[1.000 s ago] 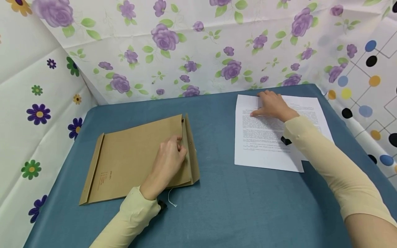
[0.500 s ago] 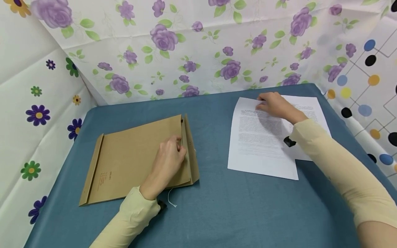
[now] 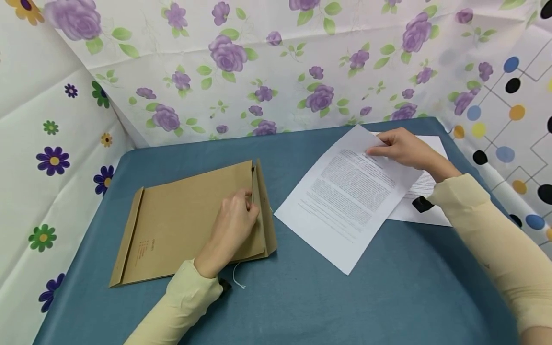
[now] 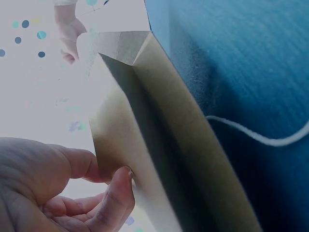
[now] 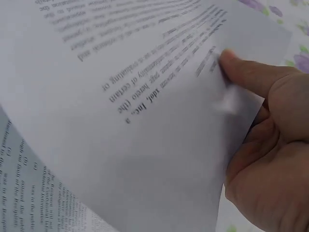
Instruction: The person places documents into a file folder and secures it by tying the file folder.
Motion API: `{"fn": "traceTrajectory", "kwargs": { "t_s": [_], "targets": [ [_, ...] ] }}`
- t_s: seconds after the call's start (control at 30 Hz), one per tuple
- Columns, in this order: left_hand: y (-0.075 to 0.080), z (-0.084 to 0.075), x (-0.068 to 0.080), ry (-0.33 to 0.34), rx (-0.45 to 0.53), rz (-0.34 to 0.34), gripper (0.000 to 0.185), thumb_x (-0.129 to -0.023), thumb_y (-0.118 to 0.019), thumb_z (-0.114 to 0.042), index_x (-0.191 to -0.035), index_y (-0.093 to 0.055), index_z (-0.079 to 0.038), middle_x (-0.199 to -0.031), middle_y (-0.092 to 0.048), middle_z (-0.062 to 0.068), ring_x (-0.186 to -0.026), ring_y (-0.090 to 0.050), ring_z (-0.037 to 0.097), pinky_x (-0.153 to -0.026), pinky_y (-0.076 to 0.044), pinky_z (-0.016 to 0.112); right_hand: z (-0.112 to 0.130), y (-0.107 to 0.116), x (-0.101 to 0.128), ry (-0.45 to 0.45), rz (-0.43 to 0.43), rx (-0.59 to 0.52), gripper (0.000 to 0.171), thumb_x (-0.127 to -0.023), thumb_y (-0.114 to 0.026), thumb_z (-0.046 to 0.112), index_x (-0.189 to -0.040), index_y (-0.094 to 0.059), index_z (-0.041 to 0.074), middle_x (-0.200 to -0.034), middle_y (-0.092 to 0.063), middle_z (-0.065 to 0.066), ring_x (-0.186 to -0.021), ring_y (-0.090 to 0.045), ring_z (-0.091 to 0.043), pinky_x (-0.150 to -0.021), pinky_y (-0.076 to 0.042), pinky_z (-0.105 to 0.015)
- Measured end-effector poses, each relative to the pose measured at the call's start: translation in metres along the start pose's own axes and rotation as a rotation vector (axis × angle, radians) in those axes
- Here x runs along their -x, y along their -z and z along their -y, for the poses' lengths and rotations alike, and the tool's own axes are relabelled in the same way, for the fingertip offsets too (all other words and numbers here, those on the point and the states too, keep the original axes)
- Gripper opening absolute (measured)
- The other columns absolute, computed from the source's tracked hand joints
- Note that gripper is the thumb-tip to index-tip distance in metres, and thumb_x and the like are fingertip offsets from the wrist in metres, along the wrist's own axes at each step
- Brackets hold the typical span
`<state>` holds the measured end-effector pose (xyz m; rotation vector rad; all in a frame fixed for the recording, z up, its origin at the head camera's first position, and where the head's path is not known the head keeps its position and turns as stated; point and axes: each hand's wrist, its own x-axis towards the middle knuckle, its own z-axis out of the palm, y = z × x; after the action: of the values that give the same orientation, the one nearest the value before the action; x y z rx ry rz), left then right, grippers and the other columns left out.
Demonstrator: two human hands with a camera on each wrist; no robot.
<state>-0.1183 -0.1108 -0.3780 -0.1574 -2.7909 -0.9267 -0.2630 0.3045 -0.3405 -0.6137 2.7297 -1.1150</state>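
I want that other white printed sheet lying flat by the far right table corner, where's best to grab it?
Take the lower white sheet by its bare far right corner, coming from the right: the lifted printed sheet, pinched by the right hand, covers its left part.

A brown envelope (image 3: pixel 189 220) lies flat on the blue table, its mouth held open at the right end. A printed sheet (image 3: pixel 349 196) is lifted askew, its near corner resting just beside that mouth.

Blue tablecloth (image 3: pixel 302 306); floral sheets (image 3: pixel 258 72) behind; dotted sheet (image 3: pixel 513 110) at right.
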Motion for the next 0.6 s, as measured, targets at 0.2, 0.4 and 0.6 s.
{"fn": "traceTrajectory", "kwargs": {
  "t_s": [0.2, 0.4, 0.6],
  "targets": [
    [0.0, 0.001, -0.001, 0.01, 0.008, 0.011, 0.034, -0.09, -0.059, 0.004, -0.123, -0.066, 0.009, -0.071, -0.055, 0.006, -0.052, -0.048, 0.014, -0.049, -0.04, 0.029, -0.002, 0.007, 0.017, -0.15, -0.085, -0.167, 0.03, -0.096, -0.074, 0.03, -0.093, -0.072, 0.001, -0.064, -0.057, -0.001, -0.053, -0.053, -0.016, -0.046, -0.044, -0.03],
    [-0.001, 0.001, -0.002, 0.002, 0.0, 0.012, 0.035, -0.089, -0.059, 0.004, -0.123, -0.066, 0.01, -0.074, -0.056, 0.007, -0.053, -0.048, 0.015, -0.05, -0.039, 0.028, 0.0, 0.012, 0.029, -0.24, -0.2, -0.384, 0.019, -0.096, -0.074, 0.034, -0.1, -0.08, 0.016, -0.083, -0.076, 0.001, -0.063, -0.071, -0.018, -0.052, -0.057, -0.036],
    [-0.001, 0.001, -0.002, -0.005, -0.002, 0.008, 0.035, -0.087, -0.06, 0.005, -0.121, -0.066, 0.01, -0.072, -0.058, 0.007, -0.052, -0.049, 0.015, -0.05, -0.04, 0.029, 0.014, 0.012, 0.032, -0.188, -0.331, -0.753, 0.014, -0.093, -0.077, 0.017, -0.105, -0.081, 0.012, -0.094, -0.077, -0.001, -0.075, -0.073, -0.015, -0.061, -0.058, -0.028]
  ]
}}
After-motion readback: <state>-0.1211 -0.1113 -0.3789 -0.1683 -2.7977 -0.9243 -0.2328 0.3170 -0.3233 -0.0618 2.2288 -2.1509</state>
